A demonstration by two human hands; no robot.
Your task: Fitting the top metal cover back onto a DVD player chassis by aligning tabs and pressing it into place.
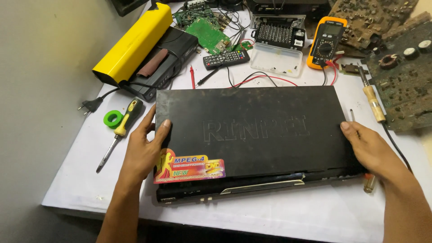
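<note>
- The worktop [292, 216] has a white sheet on it, and its front edge is close to me.
- The big black player [252, 135] lies flat in the middle of the worktop, with its long front facing me.
- My left hand [145, 148] is spread flat against the player's left edge, with the thumb up on the lid.
- My right hand [371, 150] is spread against the right edge, fingers resting on the lid. My hands are far apart, one on each side, pressing on the box and not closed around it.
- A yellow case [135, 42] lies on a small black box at the back left.
- Brown circuit boards [400, 76] crowd the right side, close to the player.
- An orange meter [327, 40] and a clear plastic box [276, 58] sit behind the player.
- A screwdriver [120, 130] and a green tape roll [113, 119] lie left of my left hand.
- There is bare white room in front of the player and at the left.
</note>
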